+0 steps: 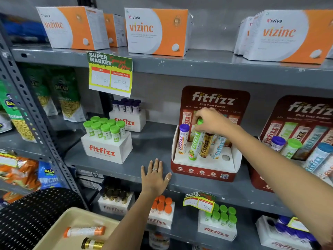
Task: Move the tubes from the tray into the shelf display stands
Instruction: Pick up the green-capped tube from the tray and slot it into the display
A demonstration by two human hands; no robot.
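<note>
A red and white display stand [203, 166] sits on the middle shelf. In its holes stand a purple-capped tube [183, 138], a green-capped tube [195, 145], a gold tube [206, 144] and a light blue tube [218, 147]; one hole at the right is empty. My right hand [211, 122] grips the green-capped tube by its cap, and the tube leans with its base in its hole. My left hand [155, 176] lies flat on the shelf edge, fingers spread, holding nothing. A beige tray [59, 230] at the bottom left holds an orange-capped tube [84, 231] and a gold tube [91, 243].
A second display stand [295, 141] with tubes stands at the right. White boxes of green-capped tubes [106, 141] and purple-capped tubes [128, 116] sit left of the stand. The lower shelf holds more tube boxes [217, 224]. A black perforated chair back [36, 213] is beside the tray.
</note>
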